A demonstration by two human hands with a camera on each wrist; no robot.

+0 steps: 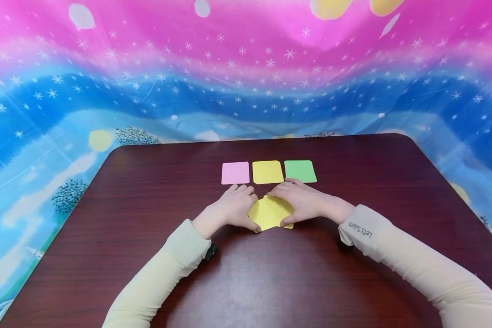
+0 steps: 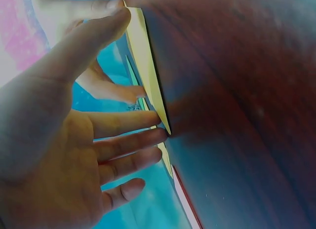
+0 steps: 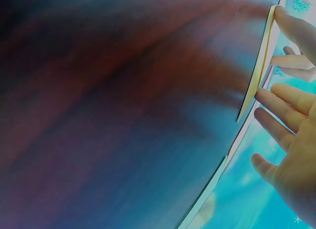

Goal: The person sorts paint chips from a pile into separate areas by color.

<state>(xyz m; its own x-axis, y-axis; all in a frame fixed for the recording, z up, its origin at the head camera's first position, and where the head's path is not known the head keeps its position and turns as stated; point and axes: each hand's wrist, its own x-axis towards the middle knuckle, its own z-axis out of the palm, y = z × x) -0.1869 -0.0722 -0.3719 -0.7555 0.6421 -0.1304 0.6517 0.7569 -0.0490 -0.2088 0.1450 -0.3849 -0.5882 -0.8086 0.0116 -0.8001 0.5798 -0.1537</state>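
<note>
In the head view, yellow cards (image 1: 270, 213) with rounded corners lie overlapped and skewed on the table, between the two hands. My left hand (image 1: 238, 207) touches their left side, thumb at the near corner and index finger toward the far edge. On the opposite side my right hand (image 1: 305, 200) rests its thumb at the near right corner, with its fingertips by the far edge. Both wrist views show the fingers (image 2: 131, 124) mostly straight and spread along the thin yellow edge (image 3: 259, 66).
Just beyond the hands, a pink card (image 1: 235, 173), a yellow card (image 1: 268, 172) and a green card (image 1: 300, 171) lie in a row. They sit on a dark red-brown table (image 1: 147, 191). A patterned cloth (image 1: 246, 68) hangs behind the far edge.
</note>
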